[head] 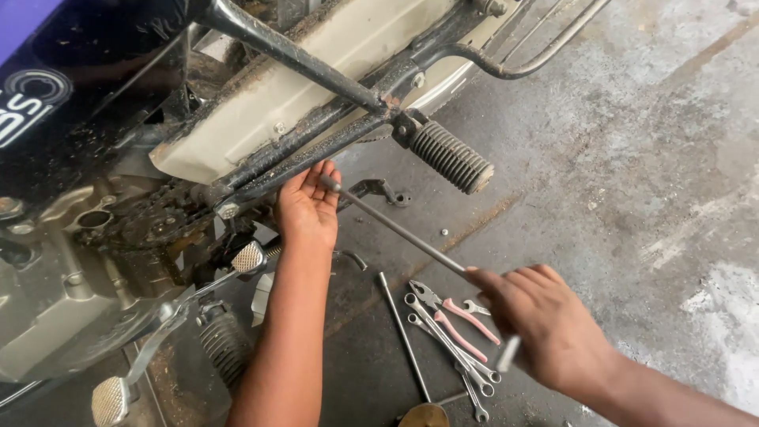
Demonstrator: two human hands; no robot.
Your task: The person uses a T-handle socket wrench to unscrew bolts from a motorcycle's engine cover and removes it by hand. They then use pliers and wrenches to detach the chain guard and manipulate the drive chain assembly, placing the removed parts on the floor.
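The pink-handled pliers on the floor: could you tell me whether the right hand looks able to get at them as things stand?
Probably yes. The pliers lie uncovered among the spanners, just beside the right hand. That hand, though, grips a long metal rod, so it isn't free to grasp.

Stained grey concrete floor, daylit

We are in a motorcycle repair workshop, where a grimy motorcycle frame with a ribbed black rubber footpeg stands over a stained grey concrete floor strewn with steel spanners and pink-handled pliers.
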